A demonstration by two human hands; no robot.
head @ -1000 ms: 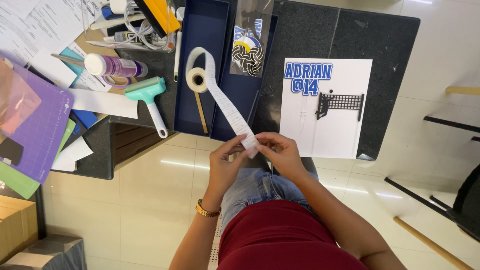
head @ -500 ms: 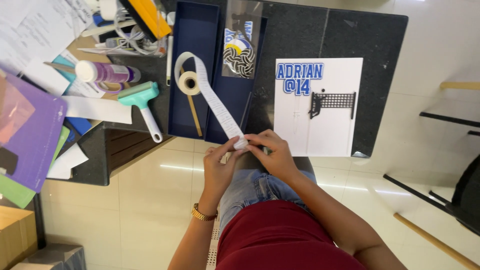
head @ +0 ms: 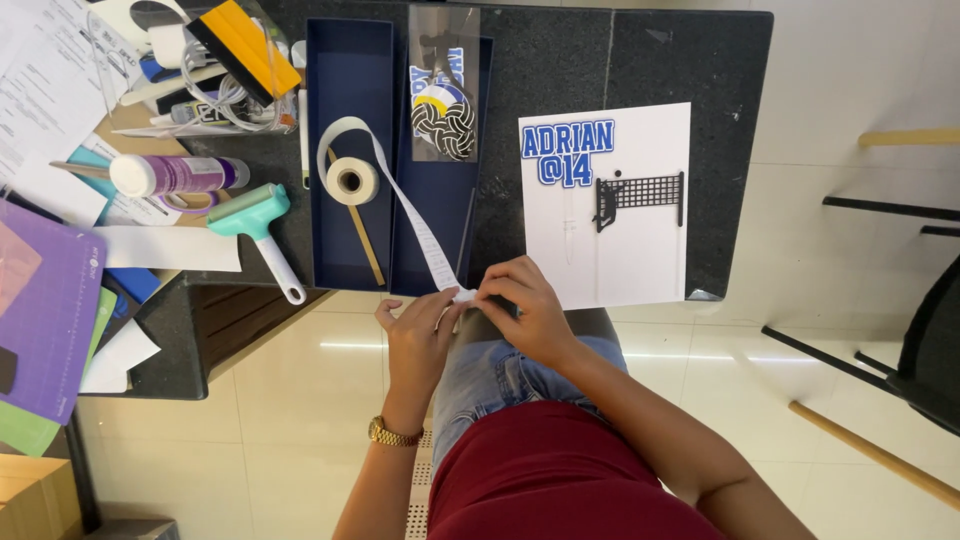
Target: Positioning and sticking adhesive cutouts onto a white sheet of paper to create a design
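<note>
A white strip of tape (head: 410, 215) runs from a small white roll (head: 352, 181) lying in a navy box half (head: 346, 150) down to my hands at the table's front edge. My left hand (head: 418, 335) and my right hand (head: 525, 305) both pinch the strip's free end between their fingertips. A gold watch sits on my left wrist. Just right of my hands lies a white card (head: 610, 205) with blue cut-out lettering and a black net shape.
A second navy box half (head: 440, 240) holds a clear bag (head: 443, 85) with a ball-shaped cut-out. At left are a teal roller (head: 255, 225), a purple bottle (head: 175, 175), a yellow scraper (head: 243, 45), papers and a purple cutting mat (head: 40, 320). Dark chair parts stand at right.
The view has shifted slightly, so the table sits a little further left in frame. Both hands have stayed at the strip's end, working it between the fingers.
</note>
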